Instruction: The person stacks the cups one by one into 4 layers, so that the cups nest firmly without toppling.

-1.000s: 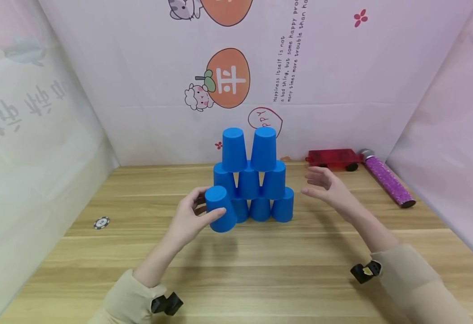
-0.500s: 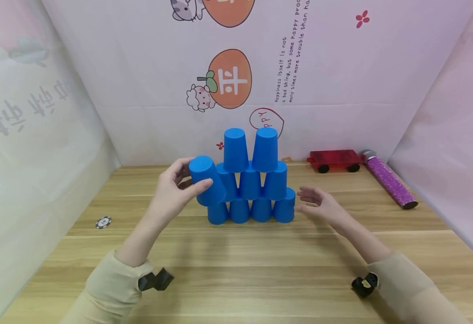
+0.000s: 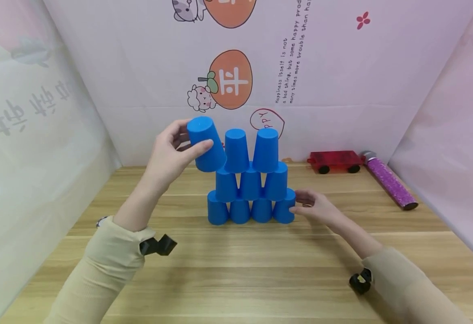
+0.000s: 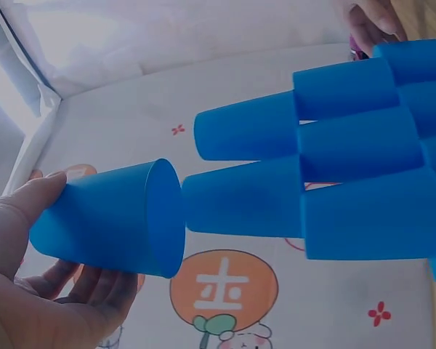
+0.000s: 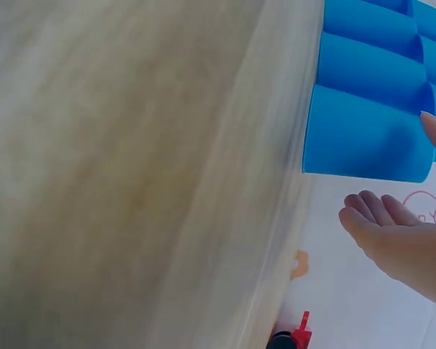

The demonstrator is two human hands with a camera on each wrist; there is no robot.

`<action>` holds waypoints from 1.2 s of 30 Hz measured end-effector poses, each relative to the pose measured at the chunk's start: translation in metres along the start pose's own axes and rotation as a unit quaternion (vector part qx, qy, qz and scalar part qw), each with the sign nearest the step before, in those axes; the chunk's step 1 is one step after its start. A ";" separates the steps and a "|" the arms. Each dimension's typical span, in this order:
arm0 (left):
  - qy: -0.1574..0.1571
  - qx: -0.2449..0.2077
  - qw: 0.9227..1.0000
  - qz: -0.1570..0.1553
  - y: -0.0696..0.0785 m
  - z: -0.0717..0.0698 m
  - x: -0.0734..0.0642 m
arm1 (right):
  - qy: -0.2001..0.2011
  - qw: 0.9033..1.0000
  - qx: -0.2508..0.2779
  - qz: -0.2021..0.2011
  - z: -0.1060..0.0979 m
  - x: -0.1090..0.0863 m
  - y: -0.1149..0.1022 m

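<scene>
Blue cups stand upside down in a stepped stack: several in the bottom row (image 3: 218,209), three in the middle row (image 3: 250,184), two on top (image 3: 236,150). My left hand (image 3: 167,155) grips another blue cup (image 3: 207,146) between thumb and fingers. That cup is mouth-down and slightly tilted, raised just left of the top two; its wide mouth shows in the left wrist view. My right hand (image 3: 319,209) is beside the rightmost bottom cup (image 5: 367,138), fingers relaxed and thumb in front of it. Whether it touches that cup I cannot tell.
A red toy car base (image 3: 335,162) and a purple glittery tube (image 3: 391,183) with a silver end lie at the back right. Behind the stack rises a printed white backdrop (image 3: 159,81). A poker chip (image 3: 101,221) is partly hidden by my left sleeve.
My left hand has lifted its cup from low in front of the stack, up along the left side to top-row height. My right hand has moved down and left to the stack's lower right.
</scene>
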State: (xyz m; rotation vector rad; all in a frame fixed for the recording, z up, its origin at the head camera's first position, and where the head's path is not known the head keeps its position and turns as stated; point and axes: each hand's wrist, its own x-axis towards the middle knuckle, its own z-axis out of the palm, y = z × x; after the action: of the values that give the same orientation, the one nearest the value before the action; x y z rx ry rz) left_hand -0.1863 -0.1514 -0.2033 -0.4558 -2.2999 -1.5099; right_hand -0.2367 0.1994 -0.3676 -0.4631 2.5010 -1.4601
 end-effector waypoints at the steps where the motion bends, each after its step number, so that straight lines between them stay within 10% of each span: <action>1: 0.000 0.002 1.000 0.003 0.002 0.000 0.004 | -0.001 1.000 0.000 0.004 0.000 0.001 0.000; 24: -0.013 0.049 0.999 -0.005 0.031 0.032 0.074 | -0.008 0.999 -0.027 0.023 0.013 0.023 0.002; 36: -0.038 0.052 0.998 -0.011 0.022 0.059 0.087 | -0.012 0.999 -0.030 0.013 0.014 0.024 0.003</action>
State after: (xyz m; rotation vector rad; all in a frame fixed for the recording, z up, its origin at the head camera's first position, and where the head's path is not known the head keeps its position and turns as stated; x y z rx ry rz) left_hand -0.2600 -0.0816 -0.1674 -0.4684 -2.4375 -1.3965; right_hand -0.2548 0.1801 -0.3776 -0.4529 2.5276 -1.3656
